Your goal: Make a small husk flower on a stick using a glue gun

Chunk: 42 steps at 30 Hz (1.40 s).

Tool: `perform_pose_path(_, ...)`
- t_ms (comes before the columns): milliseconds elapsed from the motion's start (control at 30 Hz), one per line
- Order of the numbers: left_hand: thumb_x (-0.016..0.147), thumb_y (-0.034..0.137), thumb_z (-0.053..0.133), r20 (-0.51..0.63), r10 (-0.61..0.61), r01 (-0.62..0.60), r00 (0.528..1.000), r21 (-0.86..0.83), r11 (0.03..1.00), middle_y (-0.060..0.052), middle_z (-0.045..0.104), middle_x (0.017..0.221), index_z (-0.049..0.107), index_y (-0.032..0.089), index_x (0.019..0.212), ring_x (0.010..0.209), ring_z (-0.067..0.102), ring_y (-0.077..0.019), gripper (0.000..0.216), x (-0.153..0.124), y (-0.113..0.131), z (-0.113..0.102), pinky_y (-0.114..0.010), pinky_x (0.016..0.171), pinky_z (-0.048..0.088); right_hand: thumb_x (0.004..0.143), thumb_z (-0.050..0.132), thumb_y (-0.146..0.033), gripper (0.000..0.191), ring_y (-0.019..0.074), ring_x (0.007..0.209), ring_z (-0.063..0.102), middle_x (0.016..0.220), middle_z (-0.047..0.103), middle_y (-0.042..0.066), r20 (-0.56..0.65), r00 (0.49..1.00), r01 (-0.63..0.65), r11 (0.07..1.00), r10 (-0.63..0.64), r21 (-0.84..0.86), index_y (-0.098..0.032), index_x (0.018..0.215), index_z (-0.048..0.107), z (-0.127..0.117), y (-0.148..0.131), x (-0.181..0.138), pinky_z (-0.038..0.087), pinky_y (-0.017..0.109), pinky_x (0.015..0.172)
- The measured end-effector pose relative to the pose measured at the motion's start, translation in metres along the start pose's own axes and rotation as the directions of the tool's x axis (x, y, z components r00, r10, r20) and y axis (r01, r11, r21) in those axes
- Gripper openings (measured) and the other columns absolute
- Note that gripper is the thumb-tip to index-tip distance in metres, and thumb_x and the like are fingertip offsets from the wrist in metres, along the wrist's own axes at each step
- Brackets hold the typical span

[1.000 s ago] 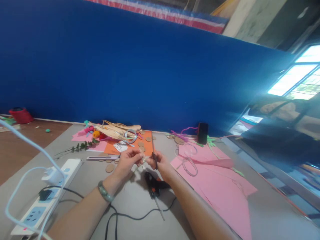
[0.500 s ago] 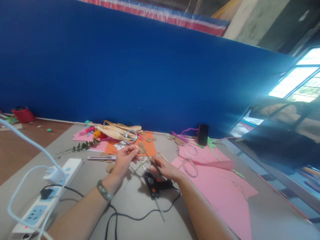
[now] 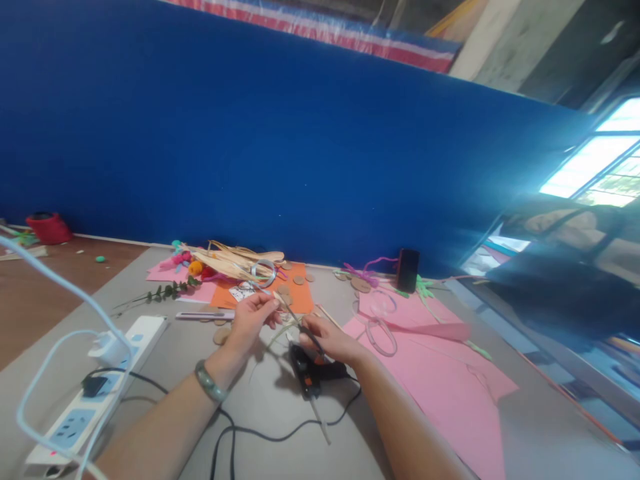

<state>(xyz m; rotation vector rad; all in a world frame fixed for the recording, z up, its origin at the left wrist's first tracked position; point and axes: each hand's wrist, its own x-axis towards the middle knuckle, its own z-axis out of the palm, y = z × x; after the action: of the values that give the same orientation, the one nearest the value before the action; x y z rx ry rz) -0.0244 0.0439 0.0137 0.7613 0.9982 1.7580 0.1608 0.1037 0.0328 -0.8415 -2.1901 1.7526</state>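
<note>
My left hand point(image 3: 254, 319), with a green bangle on its wrist, pinches a small pale piece at thumb and fingertip; its kind is too small to tell. In my right hand point(image 3: 327, 339) is a slim dark-handled tool point(image 3: 309, 335). Its narrow tip points up and left, close to the left fingertips. Below the hands, a thin pale-green strand point(image 3: 275, 339) curves down to the left. A black glue gun point(image 3: 305, 373) lies just under my right hand, with a glue stick point(image 3: 320, 421) sticking out towards me.
Left stands a white power strip point(image 3: 73, 427) with plugs and cables. Behind the hands are orange paper point(image 3: 300, 303), wooden discs point(image 3: 299, 280), dried pale strips point(image 3: 235, 263) and a box cutter point(image 3: 205, 315). Pink paper point(image 3: 440, 393) lies right, a phone point(image 3: 407, 270) against the blue partition point(image 3: 300, 133).
The slim tool's tip has shifted slightly and my right fingers have closed further round its handle. My left hand keeps its pinch, almost unmoved. The whole view has drifted a little.
</note>
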Motion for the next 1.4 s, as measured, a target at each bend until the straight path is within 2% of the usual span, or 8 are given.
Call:
perform_pose_path(267, 0.06, 0.031, 0.08, 0.016, -0.019, 0.019, 1.0, 0.004, 1.0, -0.002, 0.065, 0.052, 0.064, 0.012, 0.067, 0.042, 0.059, -0.0107, 0.026, -0.0013, 0.0029, 0.0029, -0.018, 0.039, 0.042, 0.07, 0.066, -0.063, 0.051, 0.0068, 0.05, 0.036, 0.062, 0.041, -0.007, 0.007, 1.0, -0.003, 1.0, 0.003, 0.024, -0.021, 0.07, 0.038, 0.0017, -0.0002, -0.001, 0.029, 0.018, 0.041)
perform_pose_path(567, 0.062, 0.031, 0.079, 0.029, -0.028, 0.028, 0.999, 0.009, 1.0, -0.002, 0.064, 0.049, 0.064, 0.012, 0.066, 0.041, 0.057, -0.0098, 0.025, -0.0033, 0.0039, 0.0036, -0.018, 0.04, 0.041, 0.069, 0.068, -0.06, 0.049, 0.0067, 0.049, 0.038, 0.063, 0.042, -0.007, 0.013, 0.996, -0.084, 0.996, 0.084, -0.01, -0.021, 0.072, 0.038, -0.0007, 0.0012, -0.001, 0.036, 0.017, 0.038)
perform_pose_path(1000, 0.063, 0.031, 0.079, 0.019, -0.021, 0.021, 1.0, 0.01, 1.0, -0.002, 0.063, 0.048, 0.064, 0.012, 0.066, 0.041, 0.056, -0.0099, 0.025, -0.0053, 0.0048, 0.0043, -0.018, 0.041, 0.04, 0.072, 0.067, -0.049, 0.041, 0.0061, 0.049, 0.037, 0.063, 0.041, -0.008, -0.017, 0.992, -0.127, 0.992, 0.127, 0.004, -0.021, 0.072, 0.036, 0.0003, -0.0024, -0.0032, 0.037, 0.017, 0.039)
perform_pose_path(1400, 0.064, 0.03, 0.078, 0.024, 0.012, -0.013, 1.0, 0.03, 0.999, -0.001, 0.064, 0.05, 0.064, 0.013, 0.066, 0.042, 0.057, -0.0103, 0.023, -0.0051, 0.0059, 0.0038, -0.019, 0.04, 0.039, 0.065, 0.074, -0.053, 0.05, 0.0054, 0.046, 0.036, 0.058, 0.041, -0.009, -0.011, 0.995, -0.099, 0.993, 0.1, 0.072, -0.021, 0.07, 0.036, -0.0034, 0.0024, -0.0008, 0.036, 0.016, 0.036)
